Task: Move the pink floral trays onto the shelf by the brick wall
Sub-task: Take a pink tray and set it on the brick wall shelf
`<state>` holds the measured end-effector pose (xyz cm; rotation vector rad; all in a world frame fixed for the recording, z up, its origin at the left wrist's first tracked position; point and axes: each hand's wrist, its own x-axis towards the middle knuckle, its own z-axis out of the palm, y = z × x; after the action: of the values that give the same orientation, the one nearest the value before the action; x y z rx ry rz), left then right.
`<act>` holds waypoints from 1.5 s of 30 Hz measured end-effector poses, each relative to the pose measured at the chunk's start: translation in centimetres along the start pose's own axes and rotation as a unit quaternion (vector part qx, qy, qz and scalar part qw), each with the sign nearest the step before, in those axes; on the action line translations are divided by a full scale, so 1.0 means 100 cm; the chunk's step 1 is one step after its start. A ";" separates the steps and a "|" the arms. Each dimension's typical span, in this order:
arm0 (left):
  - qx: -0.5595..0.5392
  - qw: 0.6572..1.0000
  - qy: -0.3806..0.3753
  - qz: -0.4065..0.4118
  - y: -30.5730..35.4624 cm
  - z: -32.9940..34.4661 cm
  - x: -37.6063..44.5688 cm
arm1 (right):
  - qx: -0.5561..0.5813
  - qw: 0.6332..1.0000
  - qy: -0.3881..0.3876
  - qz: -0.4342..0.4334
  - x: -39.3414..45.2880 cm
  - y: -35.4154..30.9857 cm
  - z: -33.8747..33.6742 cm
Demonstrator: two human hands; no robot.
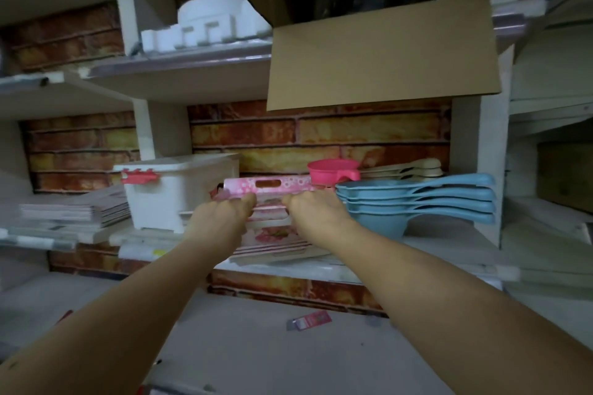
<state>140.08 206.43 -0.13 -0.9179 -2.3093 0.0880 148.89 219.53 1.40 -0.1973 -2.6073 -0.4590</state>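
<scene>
So both hands are up at the middle shelf [353, 269] in front of the brick wall [321, 138], holding the near edge of the pink floral trays [268, 184]. The left hand [224, 212] has its fingers curled over the tray edge on the left side, and the right hand [316, 207] is doing the same on the right, so both are clamped on the trays. The trays sit on the shelf board already, far end toward the bricks, with the handle slot on the far rim showing. It's a stack, and I can make out a few layered edges near the bottom, but it's too blurry for a proper count.

It's a tight spot. On the left, just beside the trays, is one white storage box [179, 192] with a pink latch. On the right is a nested stack of five blue scoops [417, 202] with handles pointing right. Behind those are one pink scoop [333, 170] and a few cream scoops [404, 168] (three, I think).

A cardboard box flap [382, 54] hangs down from the shelf above, right over the trays. Further left is a pile of flat grey boards [73, 212], and one white foam piece [208, 26] sits on the upper shelf. A small pink tag [309, 321] lies on the floor
</scene>
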 end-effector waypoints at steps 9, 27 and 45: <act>0.092 0.993 -0.009 -0.075 0.036 -0.089 -0.113 | 0.036 0.993 0.064 -0.088 -0.087 -0.023 -0.048; 0.186 0.953 -0.081 -0.224 -0.026 -0.168 -0.278 | 0.163 0.946 0.124 -0.252 -0.137 -0.170 -0.096; 0.132 0.956 -0.110 -0.239 -0.355 -0.052 -0.324 | 0.187 0.932 0.119 -0.285 0.044 -0.462 -0.072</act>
<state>139.84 158.20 -3.53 -0.2111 -2.5799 0.2961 138.08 174.11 -3.72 0.7151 -2.4161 -0.1466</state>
